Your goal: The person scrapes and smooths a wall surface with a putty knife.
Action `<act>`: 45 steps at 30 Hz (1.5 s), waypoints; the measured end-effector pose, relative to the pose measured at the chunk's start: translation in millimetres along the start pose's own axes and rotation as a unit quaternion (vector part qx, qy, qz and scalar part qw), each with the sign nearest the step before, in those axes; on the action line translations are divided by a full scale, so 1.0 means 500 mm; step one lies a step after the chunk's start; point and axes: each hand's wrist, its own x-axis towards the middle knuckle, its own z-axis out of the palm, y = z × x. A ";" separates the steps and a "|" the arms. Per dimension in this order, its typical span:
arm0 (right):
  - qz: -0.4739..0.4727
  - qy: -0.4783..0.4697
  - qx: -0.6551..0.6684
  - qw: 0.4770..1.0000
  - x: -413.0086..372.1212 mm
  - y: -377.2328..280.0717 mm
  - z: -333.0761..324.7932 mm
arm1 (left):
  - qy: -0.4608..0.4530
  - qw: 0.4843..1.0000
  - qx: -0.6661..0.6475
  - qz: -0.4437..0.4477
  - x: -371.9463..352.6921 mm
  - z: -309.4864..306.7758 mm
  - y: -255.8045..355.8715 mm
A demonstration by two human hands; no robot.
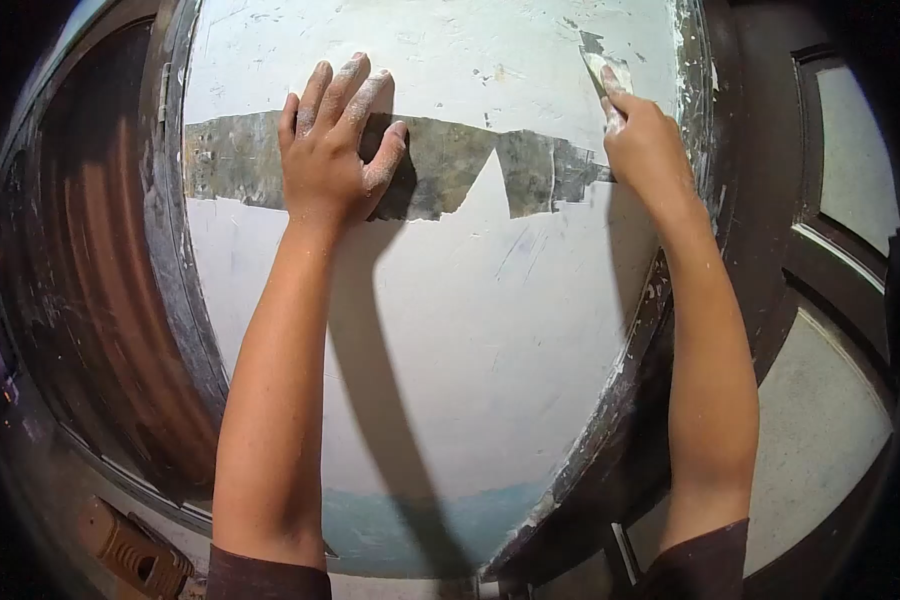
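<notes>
At a white-plastered panel [470, 350], two bare hands are at work. The left hand [328, 150] lies flat, fingers spread, at eleven o'clock on the one grey unplastered strip [530, 170]. The right hand [645, 145], at one o'clock, grips one putty knife [600, 65], its blade against the plaster.

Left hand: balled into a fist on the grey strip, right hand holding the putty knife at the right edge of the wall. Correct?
No fist: the head view shows the left hand open, fingers flat on the grey strip. The rest holds: the right hand holds the putty knife at the right edge of the wall.
</notes>
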 end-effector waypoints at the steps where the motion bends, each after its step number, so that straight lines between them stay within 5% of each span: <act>1: 0.021 -0.014 0.004 1.000 -0.001 0.004 0.004 | 0.000 1.000 -0.001 0.000 0.000 0.001 0.000; 36: 0.055 -0.070 -0.011 0.996 0.026 -0.042 -0.018 | 0.005 1.000 -0.010 -0.004 0.000 0.000 -0.002; 45: 0.009 -0.023 -0.029 0.999 0.033 -0.042 -0.004 | 0.011 1.000 -0.022 -0.005 0.000 0.002 -0.006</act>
